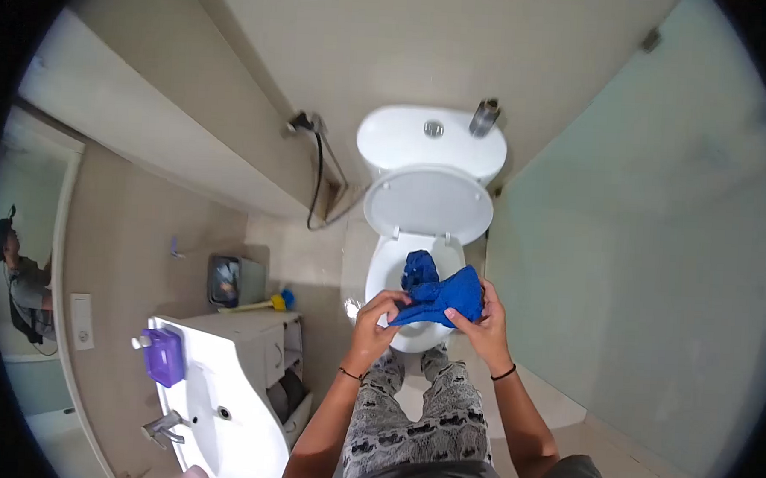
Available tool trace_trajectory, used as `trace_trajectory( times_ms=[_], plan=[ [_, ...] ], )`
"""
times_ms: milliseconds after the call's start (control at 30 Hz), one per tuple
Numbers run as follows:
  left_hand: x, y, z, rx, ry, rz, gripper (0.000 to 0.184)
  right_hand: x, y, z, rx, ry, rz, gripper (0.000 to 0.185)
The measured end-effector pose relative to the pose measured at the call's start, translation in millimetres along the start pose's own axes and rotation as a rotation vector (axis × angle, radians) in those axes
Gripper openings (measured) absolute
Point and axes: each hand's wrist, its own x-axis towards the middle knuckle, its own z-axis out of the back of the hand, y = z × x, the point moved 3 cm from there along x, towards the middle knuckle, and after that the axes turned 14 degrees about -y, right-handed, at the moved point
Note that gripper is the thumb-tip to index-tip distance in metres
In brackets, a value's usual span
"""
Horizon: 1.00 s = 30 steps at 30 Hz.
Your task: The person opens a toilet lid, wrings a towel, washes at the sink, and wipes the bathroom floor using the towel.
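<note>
A crumpled blue cloth (456, 295) is stretched between my two hands, above the front of a white toilet bowl (384, 269). My left hand (380, 314) pinches its left edge. My right hand (484, 320) grips the bunched right side, with the thumb on top. One darker end of the cloth hangs over the bowl opening, and whether it touches the inside cannot be made out. Behind the cloth the toilet lid (427, 202) stands raised against the cistern (396, 137).
To the left are a white sink (246, 429) with a purple bottle (164, 358), a bin (236, 281) and a yellow-handled brush (269, 302). A hose sprayer (303, 123) hangs on the wall. A dark canister (485, 118) stands on the cistern. Frosted glass (640, 225) borders the right.
</note>
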Motion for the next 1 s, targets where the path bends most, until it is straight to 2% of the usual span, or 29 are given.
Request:
trace_trajectory(
  times_ms=[67, 100, 133, 200, 233, 267, 333, 400, 433, 467, 533, 567, 667, 700, 767, 800, 833, 867, 933, 967, 1000],
  plan=[
    [10, -37, 16, 0.092, -0.038, -0.013, 0.027, 3, 26, 9, -0.170, 0.040, 0.090, 0.064],
    [14, -55, 25, 0.136, -0.053, -0.002, 0.025, 6, 37, 9, -0.205, 0.024, 0.200, 0.063],
    [22, -77, 32, 0.115, -0.059, -0.072, 0.024, 3, 57, 10, -0.190, 0.031, 0.225, 0.063],
    [37, -118, 47, 0.197, -0.057, -0.097, 0.025, -1, 95, 7, -0.358, 0.025, 0.351, 0.061],
    [41, -160, 49, 0.190, -0.064, -0.191, 0.026, -4, 111, 8, -0.437, 0.015, 0.419, 0.062],
    [44, -195, 50, 0.267, -0.022, -0.192, 0.026, -5, 125, 8, -0.432, 0.020, 0.444, 0.062],
    [49, -238, 58, 0.387, 0.039, -0.230, 0.028, -8, 162, 7, -0.333, 0.053, 0.754, 0.059],
    [55, -267, 71, 0.464, 0.036, -0.478, 0.035, 5, 175, 20, -0.375, 0.207, 0.648, 0.056],
    [59, -287, 84, 0.553, 0.116, -0.471, 0.046, 14, 167, 31, -0.394, 0.236, 0.555, 0.058],
    [57, -310, 93, 0.656, 0.106, -0.506, 0.050, 17, 170, 38, -0.328, 0.286, 0.505, 0.064],
    [51, -341, 106, 0.834, 0.112, -0.547, 0.056, -3, 211, 40, -0.133, 0.385, 0.419, 0.063],
    [48, -346, 111, 0.907, 0.122, -0.551, 0.059, -6, 222, 43, -0.138, 0.412, 0.517, 0.061],
    [46, -346, 127, 1.007, 0.081, -0.646, 0.058, -23, 252, 51, -0.186, 0.478, 0.515, 0.055],
    [49, -346, 134, 1.012, 0.092, -0.648, 0.058, -27, 258, 50, -0.178, 0.471, 0.511, 0.055],
    [54, -347, 148, 0.829, 0.149, -0.643, 0.052, -38, 274, 47, -0.136, 0.517, 0.581, 0.053],
    [56, -350, 154, 0.784, 0.159, -0.592, 0.041, -47, 288, 48, -0.227, 0.557, 0.589, 0.048],
    [59, -341, 165, 0.793, 0.150, -0.601, 0.041, -54, 297, 49, -0.318, 0.597, 0.605, 0.045],
    [67, -320, 182, 0.621, 0.156, -0.460, 0.035, -50, 295, 51, -0.365, 0.616, 0.648, 0.046],
    [73, -306, 191, 0.232, 0.133, -0.217, 0.021, -37, 287, 53, -0.396, 0.570, 0.569, 0.044],
    [72, -306, 189, 0.231, 0.119, -0.228, 0.021, -37, 286, 52, -0.294, 0.475, 0.500, 0.037],
    [72, -301, 187, 0.188, 0.053, -0.193, 0.019, -35, 280, 48, -0.300, 0.485, 0.512, 0.037]
  ],
)
